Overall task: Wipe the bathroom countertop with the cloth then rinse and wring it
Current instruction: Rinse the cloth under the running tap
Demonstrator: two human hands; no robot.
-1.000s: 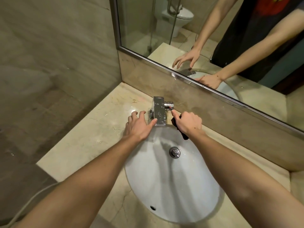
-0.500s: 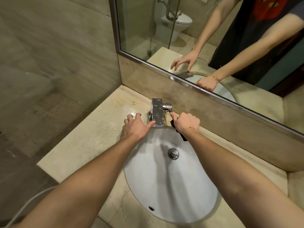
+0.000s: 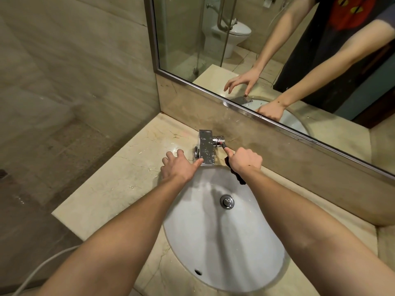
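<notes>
At the far edge of the white oval basin (image 3: 224,242), set into the beige marble tabletop (image 3: 119,184), both hands work around the square chrome faucet (image 3: 206,147). The right hand (image 3: 245,162) is curled into a fist around the dark cloth (image 3: 237,175), a tail of which hangs below the fist over the basin's far rim. Its thumb alone reaches out to the small round chrome knob (image 3: 220,141) on the faucet's right side, seemingly to work the knob without letting go of the cloth. The left hand (image 3: 179,166) lies spread, fingers loosely apart on the tabletop just left of the faucet, its thumb touching the spout's near left corner; this looks like a brace, steadying the body while the other hand works the knob.

No stream shows under the spout, so I judge the water is not yet running, or is too thin to see. With the cloth gathered at the tap rather than flat on the marble, the step in hand seems to be the rinse. The cloth sits right beside the spout, ready to go under it. Wet streaks lie on the basin wall near the metal drain plug (image 3: 227,201).
</notes>
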